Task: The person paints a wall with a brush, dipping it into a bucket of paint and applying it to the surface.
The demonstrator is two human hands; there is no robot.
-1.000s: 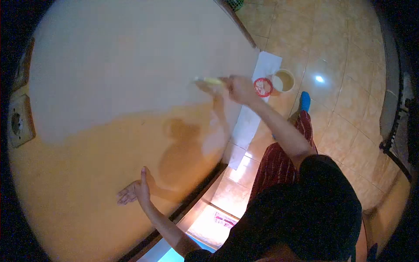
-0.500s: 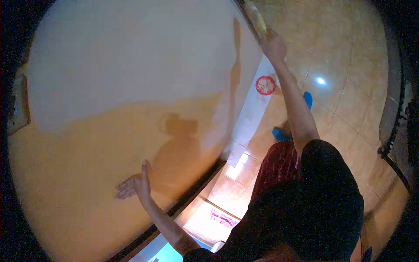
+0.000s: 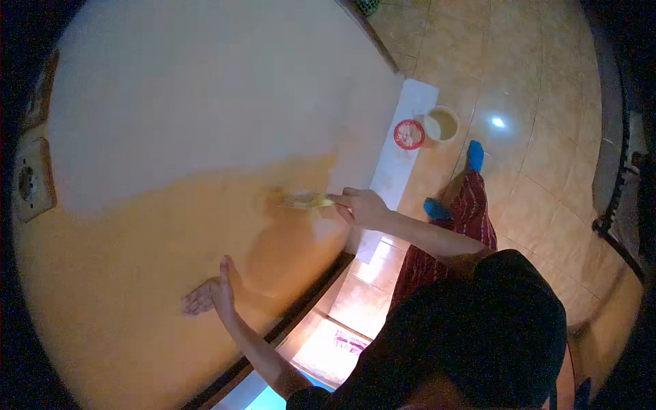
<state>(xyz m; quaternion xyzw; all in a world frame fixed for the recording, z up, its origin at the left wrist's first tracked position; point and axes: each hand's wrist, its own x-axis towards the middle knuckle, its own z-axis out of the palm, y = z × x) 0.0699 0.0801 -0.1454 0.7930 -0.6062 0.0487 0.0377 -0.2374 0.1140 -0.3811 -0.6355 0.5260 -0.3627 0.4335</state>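
My right hand is closed around the pale yellow handle of a paintbrush. The brush head points left, against the orange-yellow part of the wall, just below the edge of the white coat. My left hand, fingers spread and thumb up, lies at the orange-yellow wall farther down and to the left. A shadow of my head and arm falls on the wall between the two hands.
On the tiled floor, a pale bucket stands beside a red-rimmed container with white stuff inside. A white sheet runs along the wall's foot. Wall sockets are at the far left; a dark-edged opening is at the bottom.
My right hand has swung down and left from the top, bringing the paintbrush to the orange-yellow wall. The bucket, earlier behind my arm, now shows. My left hand has stayed in place.
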